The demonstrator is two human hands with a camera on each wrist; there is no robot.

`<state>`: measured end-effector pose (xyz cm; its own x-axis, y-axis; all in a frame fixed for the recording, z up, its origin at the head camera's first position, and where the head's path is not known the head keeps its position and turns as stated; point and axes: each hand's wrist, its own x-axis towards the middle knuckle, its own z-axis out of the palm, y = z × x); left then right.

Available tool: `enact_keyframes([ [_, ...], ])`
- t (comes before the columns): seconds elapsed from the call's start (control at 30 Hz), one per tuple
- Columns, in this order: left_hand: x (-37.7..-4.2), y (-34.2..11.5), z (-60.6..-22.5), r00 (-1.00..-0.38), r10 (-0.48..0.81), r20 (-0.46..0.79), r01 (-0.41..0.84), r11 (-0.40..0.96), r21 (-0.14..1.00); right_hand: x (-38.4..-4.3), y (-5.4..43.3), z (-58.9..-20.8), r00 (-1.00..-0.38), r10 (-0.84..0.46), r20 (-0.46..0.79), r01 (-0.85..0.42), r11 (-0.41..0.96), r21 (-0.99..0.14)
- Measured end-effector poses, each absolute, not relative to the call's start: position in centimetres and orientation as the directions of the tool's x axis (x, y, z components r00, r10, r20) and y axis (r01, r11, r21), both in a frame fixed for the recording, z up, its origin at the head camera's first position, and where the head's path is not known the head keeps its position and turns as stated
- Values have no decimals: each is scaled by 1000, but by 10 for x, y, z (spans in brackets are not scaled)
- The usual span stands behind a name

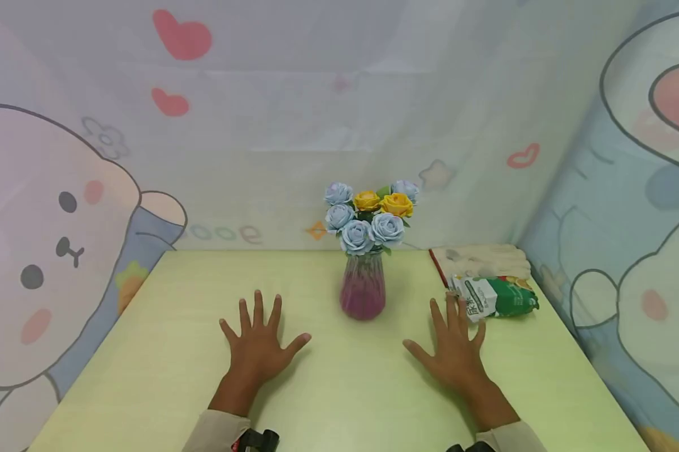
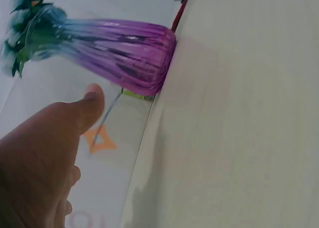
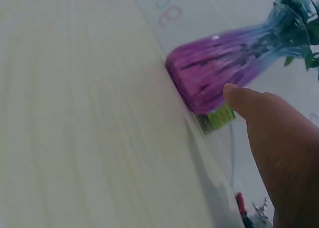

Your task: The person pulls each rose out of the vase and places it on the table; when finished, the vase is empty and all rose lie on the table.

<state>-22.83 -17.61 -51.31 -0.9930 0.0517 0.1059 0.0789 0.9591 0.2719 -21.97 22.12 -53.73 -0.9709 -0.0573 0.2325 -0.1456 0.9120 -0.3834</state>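
Observation:
A glass vase (image 1: 363, 285), purple below and clear toward the neck, stands upright near the table's back edge with light blue and yellow artificial roses (image 1: 370, 220) in it. My left hand (image 1: 260, 351) is spread to the left in front of the vase, holding nothing. On the other side my right hand (image 1: 455, 355) is also spread and holds nothing; its fingertips overlap the edge of a green-and-white packet (image 1: 494, 297) in the head view. Whether they touch it I cannot tell. Both thumbs point inward, apart from the vase in the head view.
Behind the packet lies a pale fabric glove (image 1: 486, 259) with a red edge. A small green-and-yellow item (image 3: 222, 117) shows behind the vase in the wrist views. Cartoon-printed cloth (image 1: 294, 125) rises behind the pale table (image 1: 339, 389) and along its sides.

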Motion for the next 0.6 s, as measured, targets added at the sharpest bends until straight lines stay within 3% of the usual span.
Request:
enact_keyframes([
  [0.27,-244,-156,-502,-984,106,143,147,938,315,-238,202,-545,-959,-125,255,-232,863,-449],
  [0.6,-269,-139,-504,-963,181,197,261,805,534,-264,178,-547,-959,-155,238,-260,816,-517],
])
